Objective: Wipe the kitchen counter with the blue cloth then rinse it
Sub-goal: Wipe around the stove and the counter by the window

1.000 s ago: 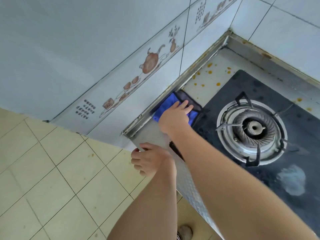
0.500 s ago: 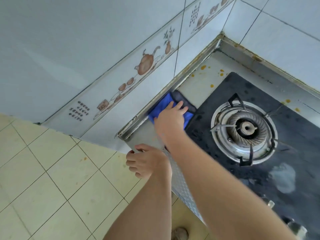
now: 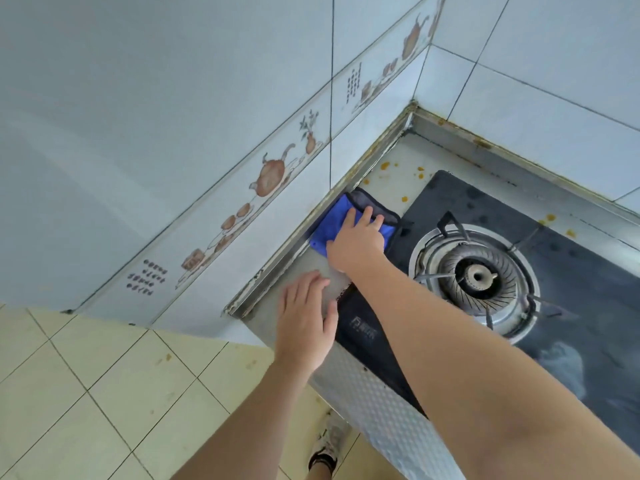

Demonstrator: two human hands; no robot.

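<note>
The left hand lies flat on the counter, the right hand presses flat on the blue cloth by the wall, and orange spots near the stove still need wiping, then rinsing.

Blue cloth half hidden under right hand, stove cropped (right edge)

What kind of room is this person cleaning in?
Most likely a home kitchen: a gas burner set in a black hob, a splattered steel counter, and wall tiles with teapot pictures.
</note>
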